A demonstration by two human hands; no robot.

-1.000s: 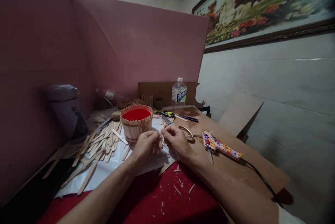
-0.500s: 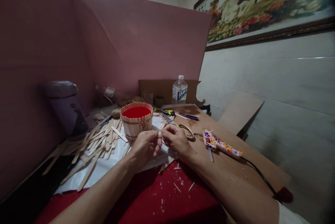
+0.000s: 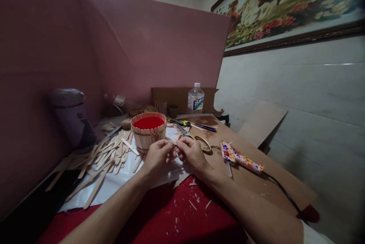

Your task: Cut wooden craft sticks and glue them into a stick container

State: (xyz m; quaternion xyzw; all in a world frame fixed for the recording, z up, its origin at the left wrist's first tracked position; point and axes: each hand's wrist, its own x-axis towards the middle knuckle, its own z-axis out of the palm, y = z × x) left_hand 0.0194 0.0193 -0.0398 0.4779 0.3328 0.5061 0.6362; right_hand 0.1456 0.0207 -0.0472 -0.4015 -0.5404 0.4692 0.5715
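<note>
My left hand (image 3: 160,156) and my right hand (image 3: 193,155) meet fingertip to fingertip in front of the basket, both closed in a pinch. Between them is something small and pale, mostly hidden by the fingers; I cannot make out what it is. Just behind my left hand stands a round basket (image 3: 144,139) sided with upright wooden craft sticks and red inside. Gold-handled scissors (image 3: 205,146) lie beyond my right hand. A flower-patterned glue gun (image 3: 242,159) rests on its side to the right.
Loose craft sticks (image 3: 112,152) are heaped at the left on white sheeting. A plastic bottle (image 3: 195,100), a blue pen-like tool (image 3: 207,127) and a yellow-black tool (image 3: 182,122) lie or stand farther back. Wood scraps litter the red cloth (image 3: 171,206). A purple tumbler (image 3: 72,118) stands far left.
My left fingers have drawn in tighter against the right fingertips. Both hands have shifted only slightly; the basket and tools stay where they were.
</note>
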